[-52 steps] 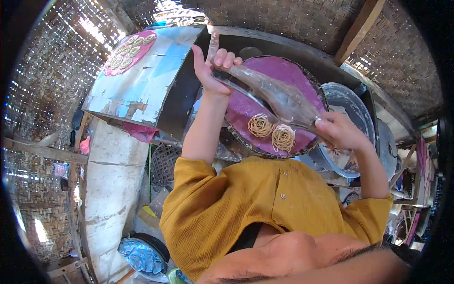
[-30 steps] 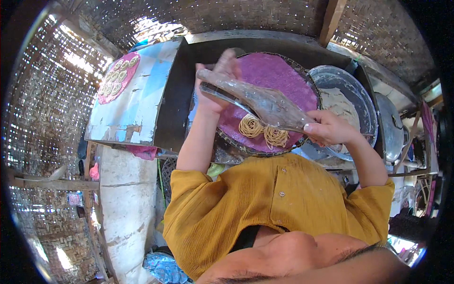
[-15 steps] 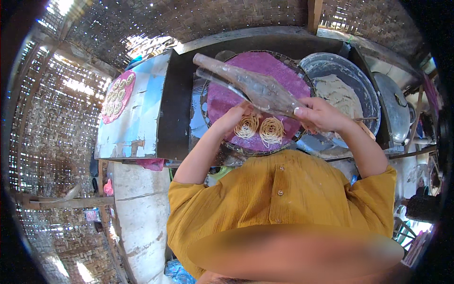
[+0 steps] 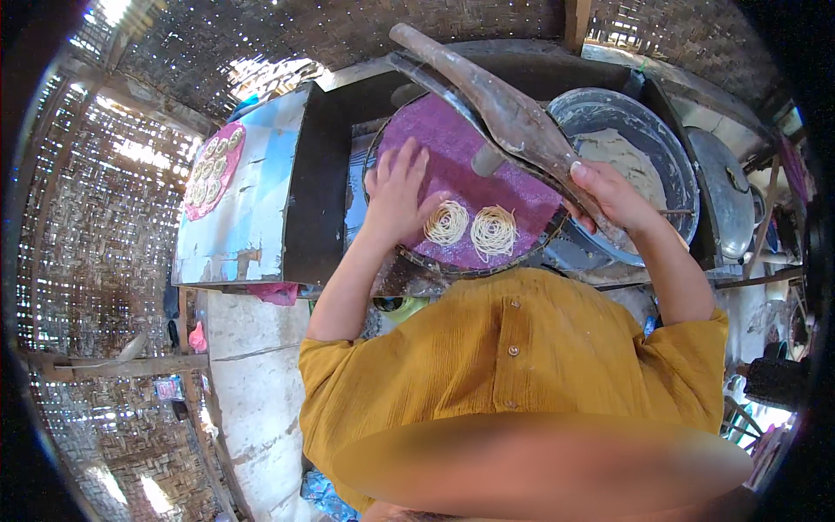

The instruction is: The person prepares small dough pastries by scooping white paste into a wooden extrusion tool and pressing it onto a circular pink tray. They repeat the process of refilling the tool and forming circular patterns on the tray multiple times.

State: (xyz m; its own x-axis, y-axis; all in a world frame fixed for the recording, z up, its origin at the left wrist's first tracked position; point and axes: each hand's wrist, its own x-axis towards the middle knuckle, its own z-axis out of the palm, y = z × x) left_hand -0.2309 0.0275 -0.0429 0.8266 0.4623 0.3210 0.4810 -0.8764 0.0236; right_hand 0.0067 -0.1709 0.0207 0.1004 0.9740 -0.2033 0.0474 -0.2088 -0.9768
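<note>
My right hand (image 4: 613, 196) grips the lower end of a long, worn wooden lever press (image 4: 527, 119), raised diagonally above the round tray, with a short grey cylinder (image 4: 487, 159) hanging beneath it. My left hand (image 4: 396, 191) has its fingers spread, resting on or just over the purple mat (image 4: 522, 196) on the tray, beside the first noodle coil (image 4: 446, 222). A second pale noodle coil (image 4: 494, 232) lies to its right on the mat.
A large basin (image 4: 626, 152) of pale dough stands at right, partly under the press, beside a metal lid (image 4: 722, 196). A blue-white board (image 4: 252, 244) at left carries a pink sheet (image 4: 213, 174) with several coils. Woven bamboo walls (image 4: 113, 244) surround the workspace.
My left hand has left the press and moved down onto the left of the mat, fingers spreading. My right hand still holds the press, whose far end has swung up and right.
</note>
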